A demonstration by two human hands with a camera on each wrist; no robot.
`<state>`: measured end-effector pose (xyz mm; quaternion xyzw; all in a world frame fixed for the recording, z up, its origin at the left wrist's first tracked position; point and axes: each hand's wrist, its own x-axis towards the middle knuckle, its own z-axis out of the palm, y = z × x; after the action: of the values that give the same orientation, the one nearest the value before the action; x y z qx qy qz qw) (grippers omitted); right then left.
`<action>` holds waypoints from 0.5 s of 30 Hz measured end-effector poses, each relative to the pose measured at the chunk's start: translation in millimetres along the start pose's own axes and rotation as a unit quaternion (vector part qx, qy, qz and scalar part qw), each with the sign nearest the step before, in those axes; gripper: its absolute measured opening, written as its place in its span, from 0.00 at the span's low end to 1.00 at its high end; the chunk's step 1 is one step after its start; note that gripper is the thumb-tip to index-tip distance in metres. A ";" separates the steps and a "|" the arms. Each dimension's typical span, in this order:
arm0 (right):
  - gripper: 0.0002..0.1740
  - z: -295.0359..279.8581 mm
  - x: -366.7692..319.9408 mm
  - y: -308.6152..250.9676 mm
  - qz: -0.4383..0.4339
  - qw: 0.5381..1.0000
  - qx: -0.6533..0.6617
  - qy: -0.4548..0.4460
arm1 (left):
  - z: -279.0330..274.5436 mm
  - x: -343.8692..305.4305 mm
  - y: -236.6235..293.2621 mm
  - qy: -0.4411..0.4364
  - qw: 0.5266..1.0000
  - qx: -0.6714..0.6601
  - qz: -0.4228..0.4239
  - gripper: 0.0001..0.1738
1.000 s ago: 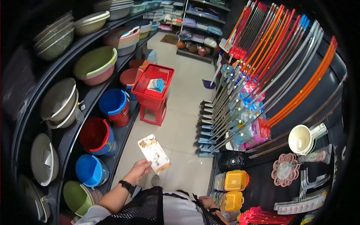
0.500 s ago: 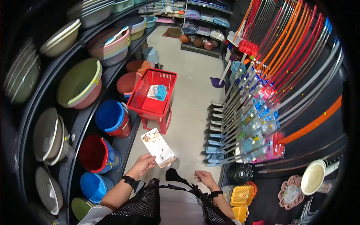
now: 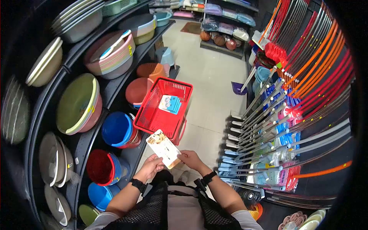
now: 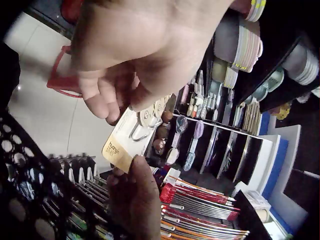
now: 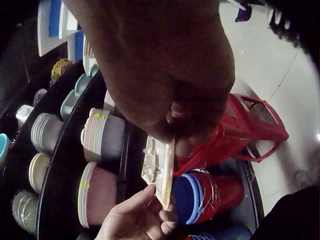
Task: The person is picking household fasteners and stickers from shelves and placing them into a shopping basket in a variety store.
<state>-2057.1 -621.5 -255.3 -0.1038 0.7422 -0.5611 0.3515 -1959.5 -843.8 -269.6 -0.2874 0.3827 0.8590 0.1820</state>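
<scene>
A flat card pack of wall hooks is held up in front of the body, white with a brown printed end. My left hand pinches its near left edge between thumb and fingers. On its right edge, the thumb and fingers of my right hand grip the near corner. Silver hooks on round bases show on the card in the left wrist view. Just beyond it a red shopping basket sits on a red stool, with blue-and-white packs inside.
Shelves on the left carry stacked basins and several buckets. Along the right hang brushes and mops with long handles. A purple dustpan lies on the aisle floor, and balls rest on a far rack.
My right hand has risen from beside the body and taken hold of the card's right edge. The left hand keeps its grip. The basket appears nearer in the head view.
</scene>
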 end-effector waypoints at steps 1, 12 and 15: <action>0.18 -1.8 12.6 -2.2 0.008 1.000 0.003 0.000 | 1.0 9.4 7.6 0.002 1.000 -0.002 -0.008 0.11; 0.14 -53.0 78.0 -16.5 0.048 0.971 -0.061 0.226 | -47.6 196.7 88.7 0.022 0.994 -0.099 0.039 0.08; 0.14 -72.9 42.5 22.7 0.122 0.951 -0.094 0.267 | -67.0 255.7 97.9 0.036 0.990 -0.134 0.009 0.15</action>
<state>-2129.3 -581.5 -284.1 0.1089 0.8653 -0.4488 0.1950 -2184.4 -933.9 -413.6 -0.3361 0.2730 0.8934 0.1198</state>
